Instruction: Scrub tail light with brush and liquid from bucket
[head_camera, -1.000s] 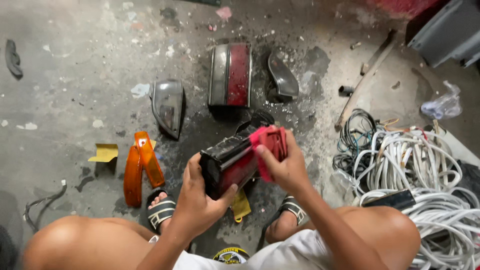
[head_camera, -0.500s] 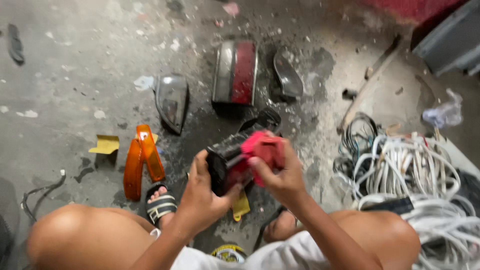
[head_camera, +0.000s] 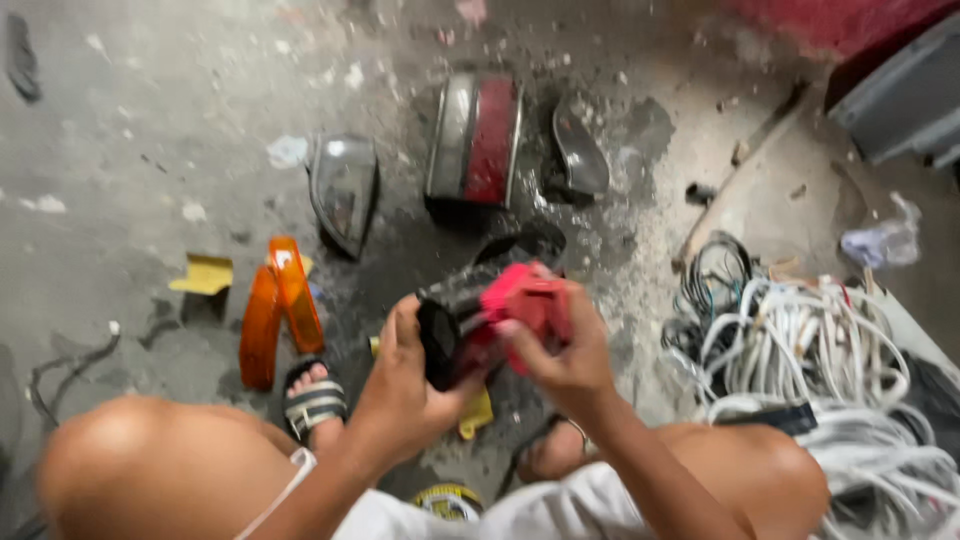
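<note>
Lamp housing (head_camera: 455, 335) tilted further since earlier frame; left hand (head_camera: 405, 385) grips housing, right hand (head_camera: 560, 350) fingers clamp red lens (head_camera: 525, 298)

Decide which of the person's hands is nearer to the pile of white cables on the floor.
Right. The right hand, gripping the red and black lamp unit, is on the side of the white cables; the left hand holds the unit's other end, farther away.
</note>
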